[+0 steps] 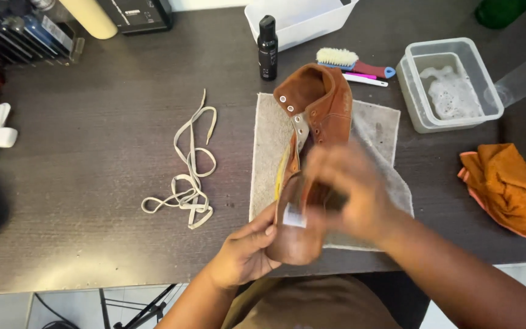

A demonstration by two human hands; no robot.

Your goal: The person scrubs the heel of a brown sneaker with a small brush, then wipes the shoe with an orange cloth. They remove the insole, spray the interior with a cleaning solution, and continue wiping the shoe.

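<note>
A brown suede boot [312,140] lies over a grey towel [378,131], its near end gripped by the left hand [245,253], fingers curled around the edge. The right hand [348,192] – blurred – is closed over the boot's middle; what it holds, if anything more, cannot be told. Left of the hands lie loose laces [190,173]; to the right, an orange cloth [509,186] – beyond them a brush [348,61] and black bottle [268,49].

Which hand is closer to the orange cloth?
Right. The right hand is over the boot, on the side toward the orange cloth. The left hand grips the boot's near end, farther away.
</note>
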